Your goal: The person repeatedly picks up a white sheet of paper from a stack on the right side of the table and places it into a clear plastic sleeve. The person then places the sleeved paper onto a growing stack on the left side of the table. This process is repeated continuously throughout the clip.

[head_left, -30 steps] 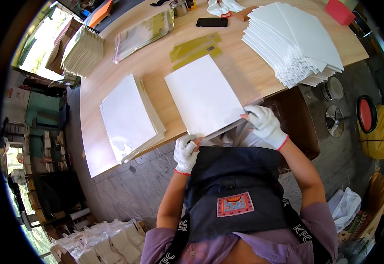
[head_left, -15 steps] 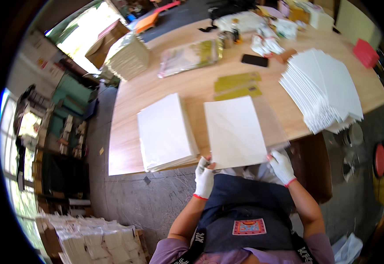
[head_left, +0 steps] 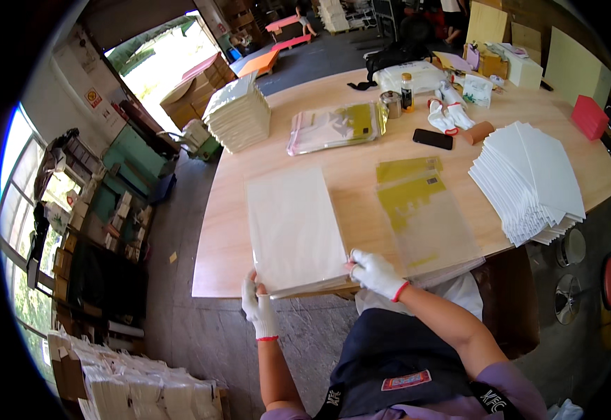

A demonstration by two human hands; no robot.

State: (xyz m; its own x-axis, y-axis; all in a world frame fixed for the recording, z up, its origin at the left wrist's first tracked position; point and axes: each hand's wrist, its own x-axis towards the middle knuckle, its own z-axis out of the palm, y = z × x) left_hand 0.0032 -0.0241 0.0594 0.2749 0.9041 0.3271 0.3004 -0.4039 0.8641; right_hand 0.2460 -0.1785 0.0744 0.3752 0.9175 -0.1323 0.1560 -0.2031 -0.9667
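A white rectangular board in what looks like a clear sleeve lies over the stack at the left of the table's front edge. Its near left corner is pinched by my left hand, in a white glove with a red cuff. My gloved right hand grips the near right corner. Little of the stack beneath shows. To the right of my right hand lie clear plastic bags with yellow-green printing, partly overlapping. A fanned pile of white boards sits at the table's right side.
On the wooden table are a tall stack of pale sheets, packed bags, a black phone, a bottle, a metal can and loose gloves. A brown carton stands below the front edge.
Both hands have carried the white board leftward, from in front of my body onto the left stack. The clear bags it covered now show. My view has shifted too.
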